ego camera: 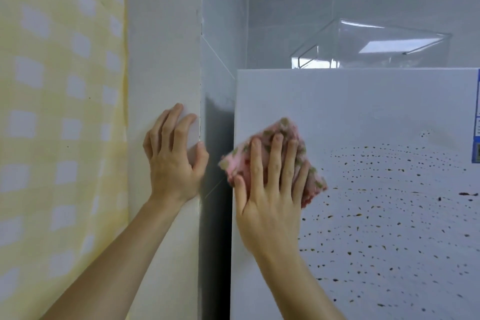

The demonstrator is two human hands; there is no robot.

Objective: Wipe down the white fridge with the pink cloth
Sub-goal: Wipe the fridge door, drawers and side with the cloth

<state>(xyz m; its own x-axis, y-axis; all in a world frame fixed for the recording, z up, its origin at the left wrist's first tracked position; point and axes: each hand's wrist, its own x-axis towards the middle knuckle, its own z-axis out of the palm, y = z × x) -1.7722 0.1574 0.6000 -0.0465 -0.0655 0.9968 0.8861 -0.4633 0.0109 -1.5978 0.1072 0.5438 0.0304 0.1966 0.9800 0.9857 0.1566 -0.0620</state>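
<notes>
The white fridge [363, 101] fills the right half of the view, its door speckled with many small dark spots across the middle and lower right. My right hand [270, 189] presses the folded pink cloth [288, 135] flat against the door near its upper left corner, fingers straight and spread over it. The cloth is stained with greenish-brown smears. My left hand [174, 156] rests on the corner of the white wall [163, 60] to the left of the fridge, fingers bent against it and thumb round the wall's edge.
A clear plastic box [376, 47] stands on top of the fridge. A dark narrow gap [217, 215] separates wall and fridge. A yellow checked curtain [59, 112] hangs at the left. A blue label [476, 125] sits at the door's right edge.
</notes>
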